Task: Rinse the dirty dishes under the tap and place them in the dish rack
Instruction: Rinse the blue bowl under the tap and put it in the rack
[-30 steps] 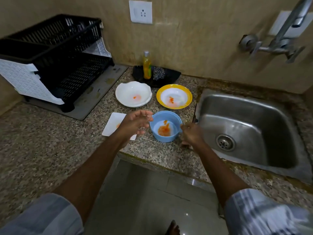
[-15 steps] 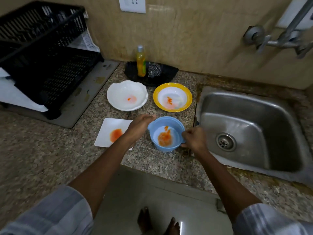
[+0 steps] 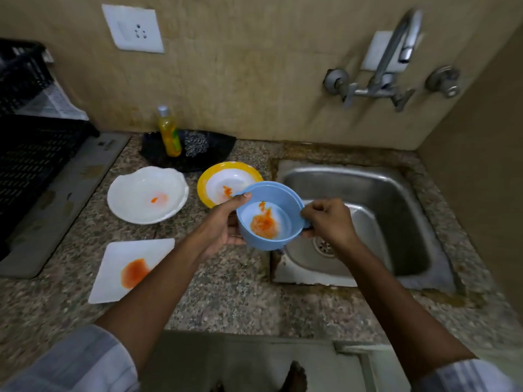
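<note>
A blue bowl [image 3: 268, 216] with orange sauce inside is held above the counter at the sink's left edge. My left hand [image 3: 226, 224] cups its left side and my right hand [image 3: 325, 222] grips its right rim. On the counter lie a yellow-rimmed bowl [image 3: 218, 176], a white wavy plate [image 3: 147, 193] and a white square plate [image 3: 130, 270], each smeared orange. The steel sink [image 3: 368, 216] is to the right, with the tap [image 3: 396, 52] on the wall above it. The black dish rack [image 3: 31, 137] stands at the far left.
A yellow soap bottle [image 3: 169, 131] and a steel scrubber [image 3: 195, 144] sit on a black tray [image 3: 220, 148] against the wall. A grey drip mat [image 3: 65, 199] lies under the rack. A wall socket [image 3: 133, 28] is up left. A side wall closes the right.
Both hands closed on the blue bowl and lifted it off the counter, moving it right toward the sink. The camera view shifted right and closer.
</note>
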